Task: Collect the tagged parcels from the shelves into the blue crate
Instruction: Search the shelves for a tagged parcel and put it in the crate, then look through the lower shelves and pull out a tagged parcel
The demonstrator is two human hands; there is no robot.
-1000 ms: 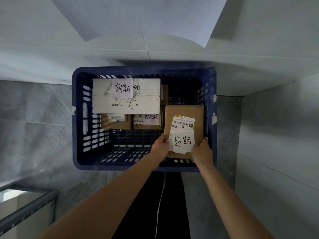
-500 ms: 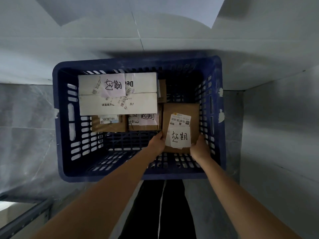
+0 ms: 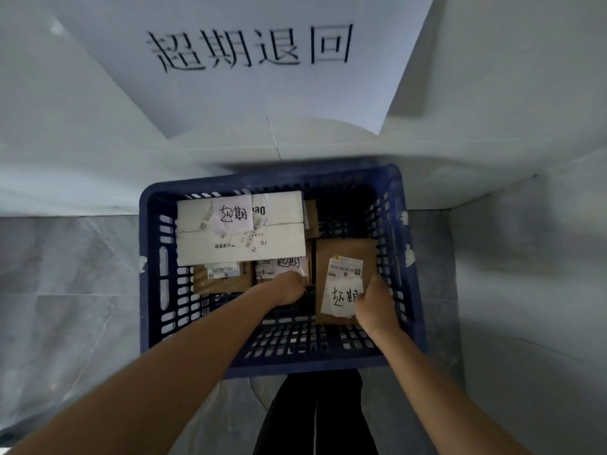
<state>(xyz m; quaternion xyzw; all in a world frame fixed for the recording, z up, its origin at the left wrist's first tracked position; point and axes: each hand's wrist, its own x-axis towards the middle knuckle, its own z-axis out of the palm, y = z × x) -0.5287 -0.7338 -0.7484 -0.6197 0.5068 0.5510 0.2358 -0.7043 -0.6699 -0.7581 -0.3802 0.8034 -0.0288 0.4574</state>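
A: Brown cardboard parcel (image 3: 345, 257), flat, lying in the blue crate (image 3: 149, 290) at about 3 o'clock of the crate floor, against the right wall. White handwritten tag (image 3: 341, 298) plus a printed shipping label (image 3: 345, 267) on top.

B: Hands?

A: Right hand (image 3: 374, 305) sits on the parcel's near-right corner, over the edge of the tag — fingers curled, but whether they pinch the box or just rest there, cannot tell. Left hand (image 3: 287, 289) is just left of the parcel, at its 9 o'clock, fingers curled under and hidden; cannot tell if it holds anything.

B: How will it handle?

A: Judging by look — stiff board, thin, probably light, one hand per side is plenty. Not slippery. The tag looks loosely stuck and curls at the bottom, so grip the cardboard edges, left and right long sides, not the paper.

B: Rest of the crate?

A: White box (image 3: 239, 238) with its own tag at 11 o'clock, two smaller brown parcels (image 3: 223, 280) half under its near edge, one more brown piece behind at 12. Near half of the floor is bare grid. Sign with large characters (image 3: 249, 47) on the wall above.

B: Stage?

A: Looks like set-down, release pending.
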